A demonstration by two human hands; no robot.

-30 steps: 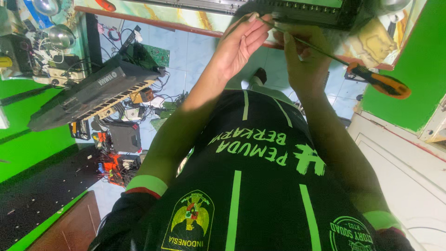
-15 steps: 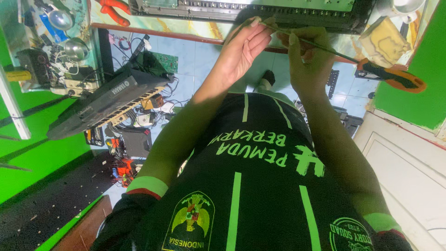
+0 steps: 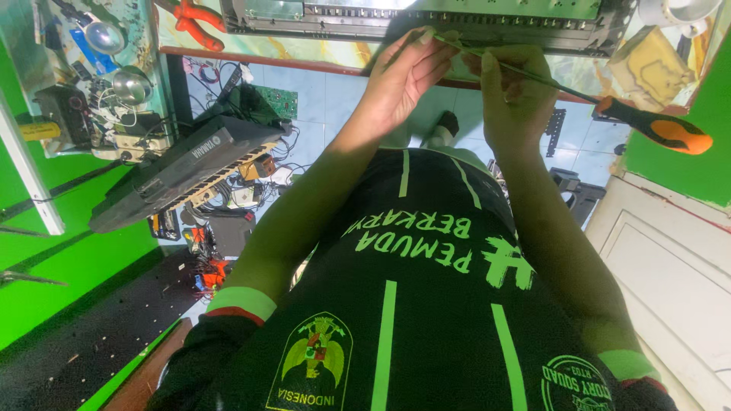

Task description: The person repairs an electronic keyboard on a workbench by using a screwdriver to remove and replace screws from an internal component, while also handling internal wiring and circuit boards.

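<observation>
Screwdriver (image 3: 594, 106) lies slanted across the right hand (image 3: 514, 103), its grip pinching the thin shaft, orange handle jutting free beyond. Left hand (image 3: 403, 76), grip pressed together, pinches the tip beside the open electronics chassis (image 3: 426, 19) edge. Orange pliers (image 3: 194, 19) lie well apart.

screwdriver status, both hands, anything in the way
Right hand gripping screwdriver by the shaft. Left hand pinching near its tip, at the metal chassis edge. Red pliers off to the side, nothing blocking.

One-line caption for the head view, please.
Left hand and right hand work a long orange-handled screwdriver at an opened electronics chassis.
</observation>
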